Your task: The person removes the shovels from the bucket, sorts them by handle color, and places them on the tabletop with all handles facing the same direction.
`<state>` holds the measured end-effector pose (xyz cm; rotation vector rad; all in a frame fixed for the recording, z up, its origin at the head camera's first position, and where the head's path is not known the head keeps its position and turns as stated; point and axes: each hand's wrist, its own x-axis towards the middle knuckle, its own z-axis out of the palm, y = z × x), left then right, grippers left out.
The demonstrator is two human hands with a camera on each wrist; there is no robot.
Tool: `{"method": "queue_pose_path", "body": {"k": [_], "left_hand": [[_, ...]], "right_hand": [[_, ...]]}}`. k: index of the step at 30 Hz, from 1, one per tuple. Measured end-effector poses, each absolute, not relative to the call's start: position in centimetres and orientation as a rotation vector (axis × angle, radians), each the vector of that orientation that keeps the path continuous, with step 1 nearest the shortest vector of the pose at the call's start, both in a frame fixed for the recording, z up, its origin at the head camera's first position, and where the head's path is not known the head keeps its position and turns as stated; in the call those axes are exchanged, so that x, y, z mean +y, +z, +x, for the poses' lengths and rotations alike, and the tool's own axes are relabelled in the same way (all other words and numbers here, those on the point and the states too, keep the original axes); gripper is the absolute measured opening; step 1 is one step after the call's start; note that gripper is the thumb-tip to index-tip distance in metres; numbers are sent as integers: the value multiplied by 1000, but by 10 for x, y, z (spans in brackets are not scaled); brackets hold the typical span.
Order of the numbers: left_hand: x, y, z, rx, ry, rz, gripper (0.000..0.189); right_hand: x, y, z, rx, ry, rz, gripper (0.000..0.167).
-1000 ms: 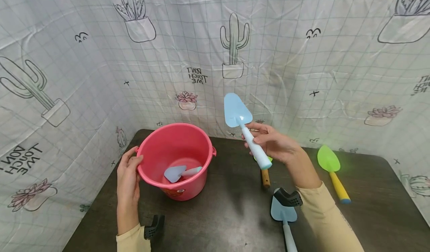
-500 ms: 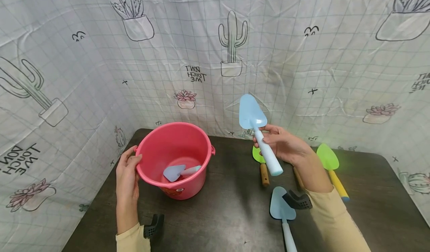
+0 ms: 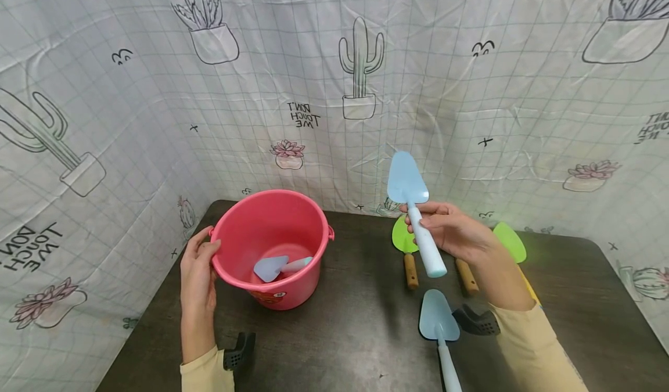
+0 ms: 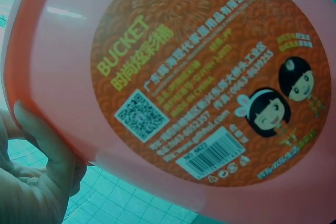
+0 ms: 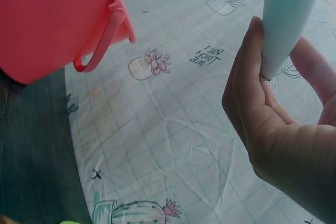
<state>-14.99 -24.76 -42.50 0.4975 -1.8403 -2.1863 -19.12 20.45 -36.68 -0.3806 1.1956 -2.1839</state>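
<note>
My right hand (image 3: 455, 226) pinches the white handle of a light blue garden trowel (image 3: 409, 180), lifted above the table with its blade up. In the right wrist view, that handle (image 5: 290, 19) sits between the thumb and fingers. On the left, a pink bucket (image 3: 308, 281) stands tilted toward me, its rim gripped by my left hand (image 3: 198, 273). Inside lies a smaller trowel (image 3: 272, 268) with a pale blade. The left wrist view shows the fingers (image 4: 47, 145) at the rim beside the bucket's round orange label (image 4: 210, 77).
Another light blue trowel (image 3: 439, 316) lies at the front. Behind it is a green trowel (image 3: 411, 271) with a wooden handle. A second wooden handle (image 3: 467, 277) and a green blade (image 3: 509, 242) are partly hidden by the right arm. A printed cloth (image 3: 324, 61) hangs behind the dark table (image 3: 334, 345).
My right hand has carried the light blue trowel to the right, away from the bucket, uncovering the green trowel with the wooden handle. The left hand and the bucket have stayed in place.
</note>
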Motion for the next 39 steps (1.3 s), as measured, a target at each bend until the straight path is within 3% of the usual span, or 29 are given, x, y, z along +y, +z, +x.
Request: {"method": "queue_pose_path", "body": {"k": [21, 39], "left_hand": [[-249, -418, -153, -1841, -2185, 481, 46], [-247, -424, -148, -1853, -2197, 506, 45]], "right_hand": [[244, -382, -163, 1649, -2044, -294, 37], [273, -410, -137, 1570, -2072, -260, 37]]}}
